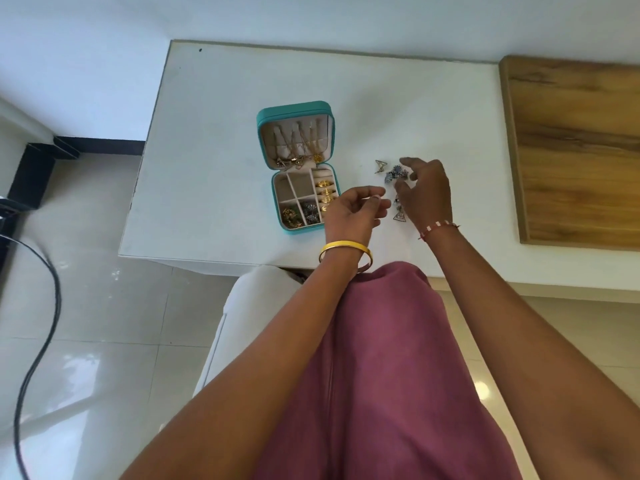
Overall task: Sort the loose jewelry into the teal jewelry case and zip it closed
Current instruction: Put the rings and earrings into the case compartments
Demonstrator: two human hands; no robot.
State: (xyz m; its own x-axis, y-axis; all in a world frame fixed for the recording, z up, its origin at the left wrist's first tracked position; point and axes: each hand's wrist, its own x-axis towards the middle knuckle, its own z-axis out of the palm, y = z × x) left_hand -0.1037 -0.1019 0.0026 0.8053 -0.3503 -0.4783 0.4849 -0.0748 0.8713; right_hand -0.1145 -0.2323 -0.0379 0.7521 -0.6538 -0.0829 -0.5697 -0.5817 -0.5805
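The teal jewelry case (294, 110) lies open on the white table (214, 126), its lid upright with necklaces (298, 147) hanging inside. Its tray holds gold rings (326, 184) in the right column and dark earrings (300, 212) in the front compartments. To its right lies a small heap of loose blue and silver jewelry (394, 174), with one triangular earring (381, 165) beside it and another (400, 215) nearer to me. My right hand (427, 192) hovers over the heap, fingers spread and bent down at the blue pieces. My left hand (353, 211) floats at the case's right edge, fingers loosely curled, nothing visible in them.
A wooden board (571, 150) covers the surface to the right of the table. A black cable (48, 299) runs over the tiled floor at the left. My pink-clad lap and a white seat (249, 306) are below the table's front edge.
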